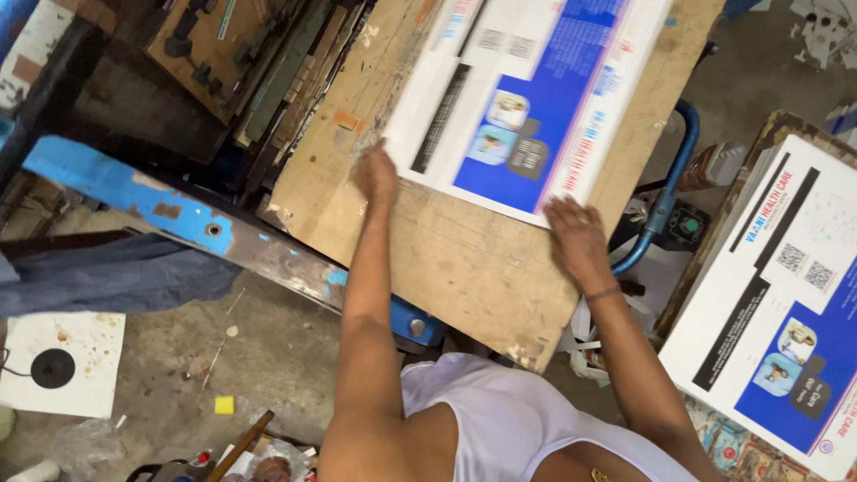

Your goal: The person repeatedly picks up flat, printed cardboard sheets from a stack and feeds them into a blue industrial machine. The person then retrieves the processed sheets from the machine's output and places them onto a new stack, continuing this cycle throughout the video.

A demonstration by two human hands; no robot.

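White garment [500,419] at the lower frame edge, nearest the camera. Left hand [376,174]: blurred, flat at the near-left corner of the printed sheet [527,89]; closure cannot be determined. Right hand [578,236]: fingers spread, palm down on the sheet's near-right corner, grasping nothing. Sheet lies on the wooden board [446,259] beneath both hands.

Both bare arms reach straight forward, elbows nearly extended. The left hand [376,174] lies palm down, blurred, its fingers flat. The right hand [576,239] also lies palm down, fingers spread, a thin band circling its wrist.
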